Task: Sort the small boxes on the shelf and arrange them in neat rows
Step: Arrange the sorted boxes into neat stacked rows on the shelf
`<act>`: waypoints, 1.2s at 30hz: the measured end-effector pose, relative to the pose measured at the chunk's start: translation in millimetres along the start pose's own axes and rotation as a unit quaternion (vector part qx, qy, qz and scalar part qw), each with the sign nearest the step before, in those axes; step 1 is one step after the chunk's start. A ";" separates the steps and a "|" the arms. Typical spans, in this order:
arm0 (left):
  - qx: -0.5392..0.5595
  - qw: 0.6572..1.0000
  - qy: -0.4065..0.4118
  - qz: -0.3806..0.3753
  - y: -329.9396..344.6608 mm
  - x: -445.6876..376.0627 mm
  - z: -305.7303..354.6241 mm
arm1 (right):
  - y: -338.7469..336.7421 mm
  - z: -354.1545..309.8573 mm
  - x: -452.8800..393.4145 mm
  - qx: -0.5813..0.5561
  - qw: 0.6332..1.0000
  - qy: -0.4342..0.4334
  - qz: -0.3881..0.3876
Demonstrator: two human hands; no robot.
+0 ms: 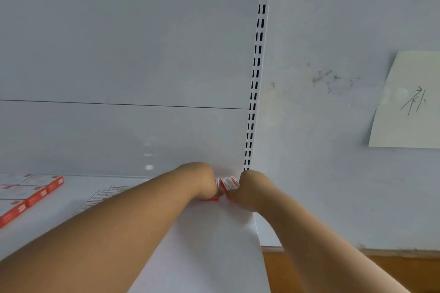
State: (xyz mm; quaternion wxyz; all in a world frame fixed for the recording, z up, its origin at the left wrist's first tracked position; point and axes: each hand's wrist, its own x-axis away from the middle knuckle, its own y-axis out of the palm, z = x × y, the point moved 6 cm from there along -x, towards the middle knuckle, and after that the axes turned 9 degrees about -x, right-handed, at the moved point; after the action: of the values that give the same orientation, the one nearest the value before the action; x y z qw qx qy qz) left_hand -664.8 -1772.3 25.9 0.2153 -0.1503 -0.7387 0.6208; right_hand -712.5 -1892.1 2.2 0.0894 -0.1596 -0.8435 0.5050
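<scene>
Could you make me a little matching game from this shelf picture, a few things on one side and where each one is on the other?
Things:
1. row of red-and-white boxes
2. paper note
3. slotted upright strip
4. left hand

Places:
A. on the wall at far right
B. at the shelf's back right corner, on a small box
C. far left on the shelf
D. running up between back panel and wall

Pairs: 1-C, 2-A, 3-D, 4-B

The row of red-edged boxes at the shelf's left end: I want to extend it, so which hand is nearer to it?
Left. The left hand is at the shelf's back right corner, nearer the row of boxes. The right hand lies further right, by the slotted upright.
</scene>
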 end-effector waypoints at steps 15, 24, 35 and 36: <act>0.012 0.994 -0.085 0.072 -5.0 14.0 -30.4 | -2.0 -19.1 -1.6 -0.015 0.991 -0.080 -0.110; 0.065 0.990 -0.033 0.120 -12.9 26.5 -58.7 | -3.5 -24.5 2.4 -0.171 0.984 -0.026 -0.031; 0.129 0.973 0.025 0.187 -24.7 59.0 -142.6 | 14.3 -87.2 19.8 -0.398 0.916 0.048 -0.019; 0.132 0.974 0.025 0.183 -22.9 61.2 -153.1 | 20.4 -96.0 18.6 -0.406 0.911 0.060 -0.029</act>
State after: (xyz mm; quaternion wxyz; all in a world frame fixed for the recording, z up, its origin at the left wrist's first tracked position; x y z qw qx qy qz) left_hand -639.2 -1616.0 77.4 0.1345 -0.2682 -0.6046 0.7379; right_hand -696.2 -1797.4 29.6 0.0821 -0.1879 -0.9731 0.1051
